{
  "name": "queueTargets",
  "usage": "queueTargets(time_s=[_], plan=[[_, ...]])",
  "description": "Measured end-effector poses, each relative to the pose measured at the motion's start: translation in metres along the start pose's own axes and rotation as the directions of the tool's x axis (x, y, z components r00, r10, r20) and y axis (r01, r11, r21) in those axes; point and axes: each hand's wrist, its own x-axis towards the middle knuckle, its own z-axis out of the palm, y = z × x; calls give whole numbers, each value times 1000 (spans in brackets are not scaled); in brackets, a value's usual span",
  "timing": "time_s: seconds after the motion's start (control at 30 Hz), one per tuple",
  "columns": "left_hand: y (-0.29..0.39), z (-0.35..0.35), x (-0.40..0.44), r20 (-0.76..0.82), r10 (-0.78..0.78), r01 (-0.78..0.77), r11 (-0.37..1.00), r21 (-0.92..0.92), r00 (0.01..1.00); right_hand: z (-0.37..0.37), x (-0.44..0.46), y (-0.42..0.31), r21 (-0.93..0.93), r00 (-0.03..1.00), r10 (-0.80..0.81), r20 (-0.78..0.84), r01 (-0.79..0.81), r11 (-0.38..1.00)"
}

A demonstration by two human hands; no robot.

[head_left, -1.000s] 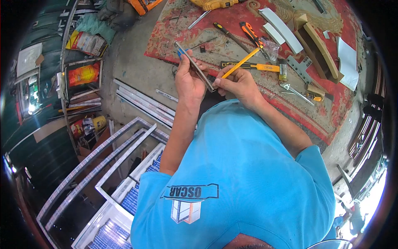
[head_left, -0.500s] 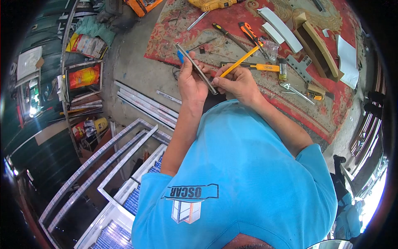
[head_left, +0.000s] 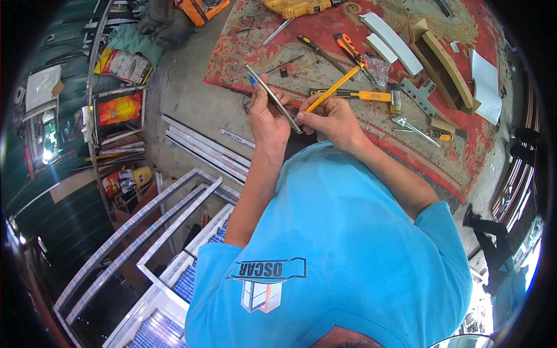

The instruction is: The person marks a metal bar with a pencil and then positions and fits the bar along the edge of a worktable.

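Note:
My left hand (head_left: 270,123) is closed around a narrow metal strip (head_left: 271,97), which slants across the palm with its lower end near my right fingers. A small blue thing (head_left: 252,79) shows behind the strip; most of it is hidden, so I cannot tell its kind. My right hand (head_left: 333,120) pinches a yellow pencil (head_left: 333,88) near its lower end, close to the strip's lower end. The pencil's other end points up and to the right, over the carpet. Whether its lower tip touches the strip is unclear.
On the red carpet (head_left: 400,148) lie a hammer (head_left: 374,95), a utility knife (head_left: 348,46), a file (head_left: 322,52), a yellow power tool (head_left: 299,7) and white strips (head_left: 391,43). Metal profiles (head_left: 203,148) and frames (head_left: 139,214) lie left. Another person (head_left: 499,255) is at far right.
The metal strip has shifted slightly in my left hand, and less of the blue thing shows. My right hand keeps its pinch on the pencil. The person at far right has moved.

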Motion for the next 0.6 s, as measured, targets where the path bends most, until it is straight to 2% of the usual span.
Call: queueTargets(time_s=[0.07, 0.13, 0.27, 0.33, 0.43, 0.53, 0.6], plan=[[-2, -1, -2, 8, -2, 2, 1000, 23, 1000, -1, 3, 4, 12, 1000, -11, 8, 11, 1000], [-6, 1, -5, 3, -19, 18, 997, 70, 1000, 0, 8, 6, 113, 998, -67, 11, 65, 991], [-3, -1, -3, -15, -3, 4, 999, 54, 1000, 2, 5, 4, 110, 997, -74, 30, 70, 991], [0, -5, 0, 8, -52, 52, 997, -59, 999, 5, 0, 1, 51, 1000, -22, -15, 23, 998], [1, -7, 2, -61, -87, 82, 993, -80, 994, 5, 1, 5, 66, 999, -30, -20, 32, 997], [3, -12, 3, -27, -123, 118, 984, -133, 992, 6, 1, 6, 133, 999, -42, 4, 41, 990], [3, -14, 4, -30, -129, 124, 984, -130, 991, 8, 0, 3, 107, 999, -46, 3, 46, 993]])
